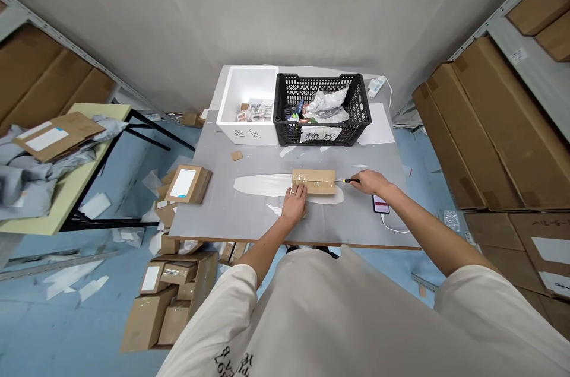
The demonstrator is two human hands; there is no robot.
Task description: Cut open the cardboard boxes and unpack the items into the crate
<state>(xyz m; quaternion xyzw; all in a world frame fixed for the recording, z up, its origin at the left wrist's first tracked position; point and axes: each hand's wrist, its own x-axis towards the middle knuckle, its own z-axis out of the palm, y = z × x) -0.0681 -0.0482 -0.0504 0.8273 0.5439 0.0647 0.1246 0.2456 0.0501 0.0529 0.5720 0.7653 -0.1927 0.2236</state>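
Note:
A small taped cardboard box (314,181) lies flat near the middle of the grey table (214,211). My left hand (294,202) grips its near left corner, fingers curled over the edge. In my right hand (372,181) is a slim utility knife (351,180) with a black and yellow handle. Its thin blade points left and meets the right end of the box, along the taped seam. Whether the blade has gone into the tape is too small to tell. Beneath the box, pale worn patches (262,184) mark the tabletop.
At the back stand a white foam box (226,98) with small packets and a black plastic crate (281,123) with bagged items. A phone (381,205) on a cable lies beside my right forearm. A labelled carton (189,184) sits at the left edge; more cartons (149,317) lie on the floor.

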